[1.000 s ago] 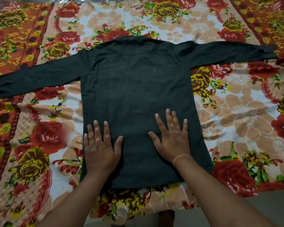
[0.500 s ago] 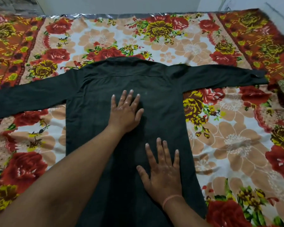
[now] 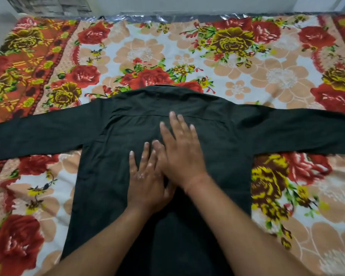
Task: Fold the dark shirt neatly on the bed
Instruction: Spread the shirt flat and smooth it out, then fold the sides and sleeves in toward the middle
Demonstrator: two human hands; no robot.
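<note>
The dark shirt (image 3: 112, 176) lies flat, back side up, on the flowered bed sheet (image 3: 147, 54), collar toward the far edge. Its two long sleeves stretch straight out to the left and right. My left hand (image 3: 145, 182) rests flat on the middle of the shirt's back, fingers straight. Beside it and a little farther up, my right hand (image 3: 179, 148) presses flat just below the yoke seam, partly overlapping the left hand's fingers. Neither hand grips the cloth. My forearms hide the lower middle of the shirt.
The sheet with red and yellow roses covers the whole bed. A crinkled silver strip (image 3: 167, 17) runs along the far edge against a pale wall (image 3: 187, 4). Open sheet lies beyond the collar and below both sleeves.
Both hands have slid up the shirt's back from near the hem and come together at its middle. The right hand moved up past the left. The view has tilted toward the collar.
</note>
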